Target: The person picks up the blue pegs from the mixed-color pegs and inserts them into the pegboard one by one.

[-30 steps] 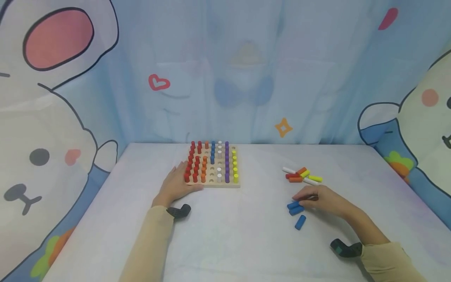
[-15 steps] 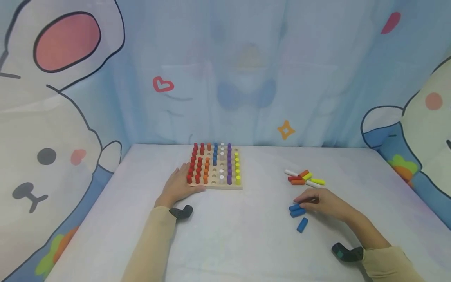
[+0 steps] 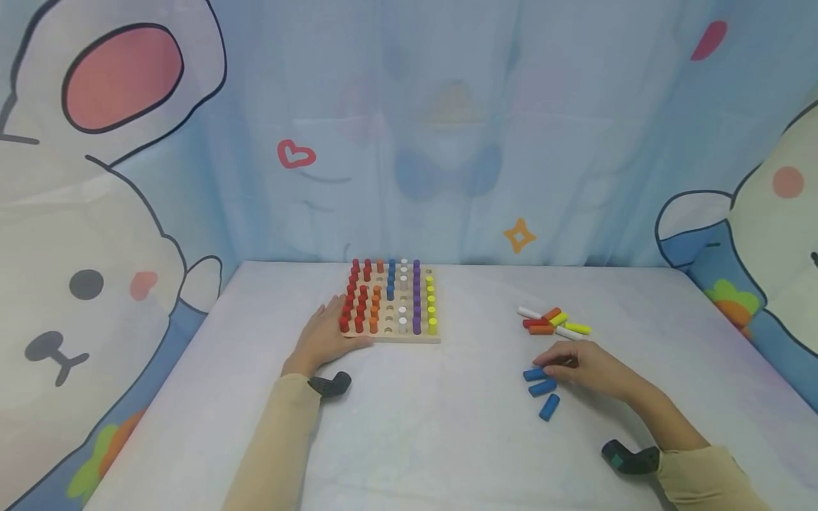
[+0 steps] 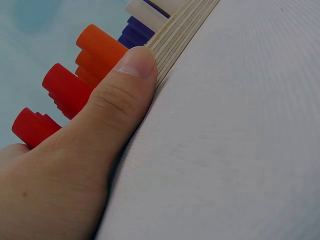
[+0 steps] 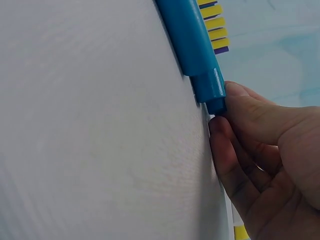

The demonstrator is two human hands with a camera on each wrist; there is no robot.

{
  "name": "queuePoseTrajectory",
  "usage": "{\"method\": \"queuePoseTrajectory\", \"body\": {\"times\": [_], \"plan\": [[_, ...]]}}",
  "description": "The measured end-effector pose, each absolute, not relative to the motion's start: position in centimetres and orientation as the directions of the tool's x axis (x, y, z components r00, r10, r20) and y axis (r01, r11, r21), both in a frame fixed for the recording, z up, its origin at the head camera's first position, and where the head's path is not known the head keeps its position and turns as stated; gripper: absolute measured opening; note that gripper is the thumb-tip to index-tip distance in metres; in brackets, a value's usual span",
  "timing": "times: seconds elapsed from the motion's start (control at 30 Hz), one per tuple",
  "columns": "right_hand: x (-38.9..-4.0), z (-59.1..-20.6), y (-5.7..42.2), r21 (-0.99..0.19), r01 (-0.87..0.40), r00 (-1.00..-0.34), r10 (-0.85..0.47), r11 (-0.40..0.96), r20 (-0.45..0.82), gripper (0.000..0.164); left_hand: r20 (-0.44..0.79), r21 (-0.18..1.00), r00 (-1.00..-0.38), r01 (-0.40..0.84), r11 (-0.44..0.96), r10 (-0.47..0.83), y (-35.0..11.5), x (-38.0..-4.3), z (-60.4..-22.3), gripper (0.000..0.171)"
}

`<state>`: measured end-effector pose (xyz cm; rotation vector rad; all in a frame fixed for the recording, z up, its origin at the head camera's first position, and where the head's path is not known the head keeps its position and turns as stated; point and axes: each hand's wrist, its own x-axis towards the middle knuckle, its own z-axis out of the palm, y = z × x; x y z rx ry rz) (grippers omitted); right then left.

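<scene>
My left hand [image 3: 322, 339] rests against a wooden pegboard [image 3: 409, 339], fingers along its left side and thumb along its front edge. The board carries upright pegs in red, orange, blue, white, purple and yellow, with some holes bare. In the left wrist view the thumb [image 4: 115, 100] lies on the layered board edge [image 4: 175, 40], beside red pegs [image 4: 65, 85] and orange ones [image 4: 100, 42]. To the right, my right hand [image 3: 591, 365] pinches the end of the farthest blue peg [image 3: 534, 374]. Two more blue pegs [image 3: 542, 387] [image 3: 549, 407] lie nearer me.
Behind the right hand lies a loose pile of white, orange, red and yellow pegs [image 3: 540, 329]. A white cloth [image 3: 447, 426] covers the table. At its back edge hangs a light blue cartoon curtain [image 3: 447, 213].
The farthest blue peg and the middle one, side by side before, now show a gap between them. My left hand stays at the pegboard; the head view has shifted slightly.
</scene>
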<state>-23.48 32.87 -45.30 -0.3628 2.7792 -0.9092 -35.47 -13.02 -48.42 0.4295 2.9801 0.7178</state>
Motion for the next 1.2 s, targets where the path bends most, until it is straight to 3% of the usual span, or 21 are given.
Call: {"method": "queuePoseTrajectory", "body": {"times": [0.77,1.2], "plan": [[-23.60,-45.44,33.10,-0.594,-0.138,-0.976,-0.212,0.793,-0.057,0.020,0.038,0.449,-0.957,0.274,0.851,0.288,-13.07,-35.26,-48.29,0.121],[-23.74,-45.73,33.08,-0.608,-0.094,-0.977,-0.191,0.788,-0.097,0.029,0.056,0.442,-0.954,0.287,0.850,0.294,-13.15,-35.37,-48.39,0.123]]}}
